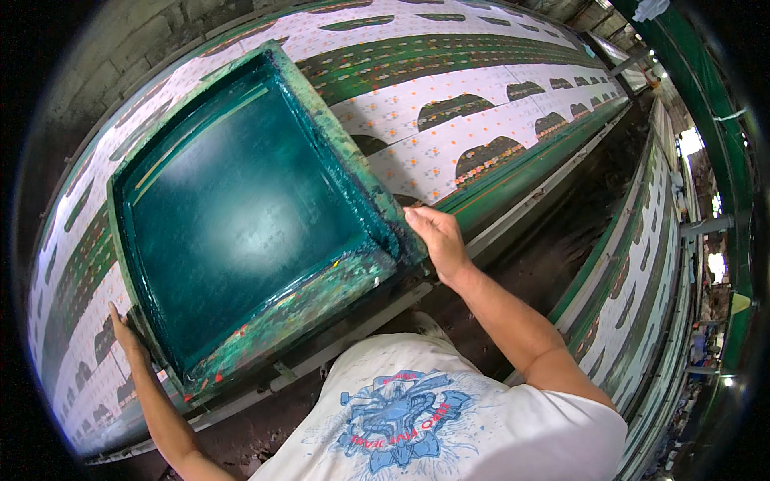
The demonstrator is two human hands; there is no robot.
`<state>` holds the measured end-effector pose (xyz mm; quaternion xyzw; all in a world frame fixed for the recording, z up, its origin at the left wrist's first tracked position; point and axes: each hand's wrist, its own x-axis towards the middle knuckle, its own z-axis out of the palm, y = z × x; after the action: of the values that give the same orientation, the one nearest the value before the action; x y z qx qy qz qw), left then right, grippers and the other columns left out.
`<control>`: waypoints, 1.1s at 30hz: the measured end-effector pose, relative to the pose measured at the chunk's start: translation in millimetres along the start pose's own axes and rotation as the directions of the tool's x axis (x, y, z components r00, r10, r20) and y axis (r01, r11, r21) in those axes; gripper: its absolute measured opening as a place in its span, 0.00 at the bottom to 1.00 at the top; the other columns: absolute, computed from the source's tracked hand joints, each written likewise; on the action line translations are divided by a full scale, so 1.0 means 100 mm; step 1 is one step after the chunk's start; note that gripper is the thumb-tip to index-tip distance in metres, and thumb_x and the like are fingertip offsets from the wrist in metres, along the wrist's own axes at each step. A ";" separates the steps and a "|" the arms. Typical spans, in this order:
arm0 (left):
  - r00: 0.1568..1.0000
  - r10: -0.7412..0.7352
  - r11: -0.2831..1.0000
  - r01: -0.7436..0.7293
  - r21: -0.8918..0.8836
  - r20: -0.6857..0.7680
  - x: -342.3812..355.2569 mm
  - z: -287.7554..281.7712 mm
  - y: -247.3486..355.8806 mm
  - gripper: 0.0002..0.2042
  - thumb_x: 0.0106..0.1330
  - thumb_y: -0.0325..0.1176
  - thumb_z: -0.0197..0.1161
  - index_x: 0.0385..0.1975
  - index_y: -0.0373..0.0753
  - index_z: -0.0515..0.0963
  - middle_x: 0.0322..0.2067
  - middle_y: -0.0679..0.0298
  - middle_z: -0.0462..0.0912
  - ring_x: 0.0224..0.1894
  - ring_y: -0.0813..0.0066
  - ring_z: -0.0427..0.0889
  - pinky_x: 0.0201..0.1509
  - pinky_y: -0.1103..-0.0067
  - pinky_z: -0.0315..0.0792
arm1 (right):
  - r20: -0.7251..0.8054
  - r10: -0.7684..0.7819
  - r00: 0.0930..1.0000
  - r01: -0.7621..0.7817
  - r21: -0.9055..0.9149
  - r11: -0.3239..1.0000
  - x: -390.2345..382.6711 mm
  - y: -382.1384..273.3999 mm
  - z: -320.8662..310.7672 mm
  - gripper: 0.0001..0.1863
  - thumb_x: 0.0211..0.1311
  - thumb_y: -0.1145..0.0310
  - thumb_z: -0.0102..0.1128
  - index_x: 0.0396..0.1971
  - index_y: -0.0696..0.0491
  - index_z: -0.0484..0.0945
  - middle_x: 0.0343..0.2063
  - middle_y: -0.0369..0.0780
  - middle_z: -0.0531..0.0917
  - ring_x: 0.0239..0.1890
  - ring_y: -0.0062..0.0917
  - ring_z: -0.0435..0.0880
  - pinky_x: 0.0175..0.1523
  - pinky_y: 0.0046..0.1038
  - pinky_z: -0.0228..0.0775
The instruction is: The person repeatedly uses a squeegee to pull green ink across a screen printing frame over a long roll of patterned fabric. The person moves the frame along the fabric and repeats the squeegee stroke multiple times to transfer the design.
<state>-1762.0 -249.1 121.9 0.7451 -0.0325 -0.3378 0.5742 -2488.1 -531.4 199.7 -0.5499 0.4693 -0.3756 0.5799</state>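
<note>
A large rectangular screen-printing frame (285,301) with a glossy dark teal screen and a paint-smeared rim fills the centre and left, over the long printing table. My right hand (437,240) grips the frame's right side near its lower corner, thumb on the outer rim. My left hand (128,337) holds the frame's left side, its fingers partly hidden behind the edge. Beneath the frame lies white printed fabric (401,172) with orange specks, dark arched shapes and green bands. My white T-shirt shows below, between my forearms.
A second long table with printed fabric (634,264) runs down the right, across a narrow dark gap (553,240). A block wall (104,56) stands behind the table at upper left. Green metal beams (722,144) rise along the far right.
</note>
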 end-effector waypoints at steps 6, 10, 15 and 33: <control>0.997 0.024 0.998 -0.020 -0.053 0.071 -0.82 1.76 0.36 0.45 0.71 0.82 0.49 0.33 0.38 0.91 0.28 0.62 0.91 0.28 0.68 0.86 0.37 0.76 0.78 | -0.127 -0.042 0.991 0.031 -0.089 0.996 0.69 -0.11 -1.26 0.17 0.82 0.55 0.66 0.43 0.56 0.87 0.37 0.27 0.81 0.42 0.12 0.74 0.53 0.24 0.68; 0.983 0.083 0.995 -0.072 -0.074 0.164 -1.21 3.03 0.26 0.45 0.71 0.82 0.49 0.33 0.37 0.91 0.26 0.63 0.90 0.25 0.68 0.85 0.33 0.73 0.79 | -0.162 -0.028 0.986 0.010 -0.112 0.994 1.26 0.10 -2.41 0.16 0.82 0.55 0.66 0.40 0.54 0.86 0.36 0.27 0.80 0.43 0.13 0.73 0.54 0.25 0.67; 0.997 0.066 0.988 -0.061 -0.144 0.027 -1.83 4.54 -0.09 0.45 0.73 0.79 0.52 0.38 0.33 0.90 0.30 0.59 0.90 0.29 0.66 0.86 0.37 0.73 0.81 | -0.244 0.064 0.968 -0.077 -0.044 0.996 1.74 0.38 -3.84 0.16 0.79 0.56 0.69 0.42 0.56 0.87 0.38 0.28 0.81 0.45 0.14 0.75 0.57 0.26 0.66; 0.989 0.148 0.962 -0.150 -0.230 -0.026 -2.97 7.23 -0.80 0.33 0.78 0.64 0.61 0.41 0.31 0.85 0.35 0.57 0.88 0.34 0.67 0.86 0.42 0.70 0.81 | -0.451 0.100 0.887 -0.155 -0.086 0.984 2.58 0.87 -6.52 0.19 0.75 0.55 0.73 0.43 0.59 0.87 0.40 0.36 0.87 0.46 0.20 0.81 0.57 0.30 0.72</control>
<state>-2408.6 -695.2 108.3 0.6701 -0.0467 -0.2920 0.6809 -3048.0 -953.4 108.7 -0.4512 0.6462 -0.4237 0.4464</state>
